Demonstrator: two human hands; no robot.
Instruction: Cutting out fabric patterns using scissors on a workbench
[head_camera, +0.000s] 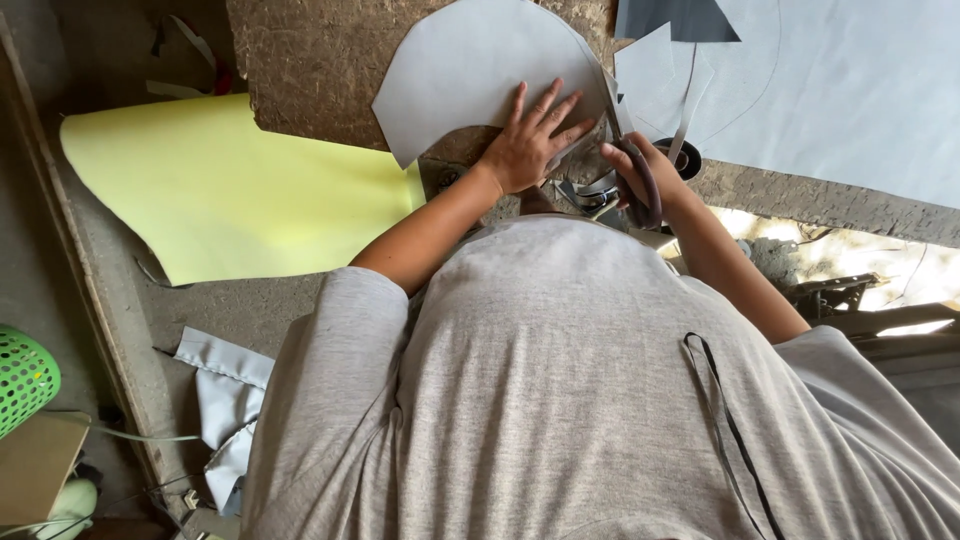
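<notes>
I see left hand (527, 143) flat, fingers spread, pressing the grey sheet (470, 75) onto the bench (320, 60). Right hand (640, 175) closed around scissors (628, 165) at the sheet's right edge, blades on the edge. Yellow sheet (220, 190) to the left, well apart. Grey offcuts (650, 70) just right of the scissors

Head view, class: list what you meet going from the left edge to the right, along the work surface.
Green plastic basket → yellow sheet → curved grey cut piece → left hand pressed flat on it → right hand gripping scissors → large pale grey sheet.
</notes>
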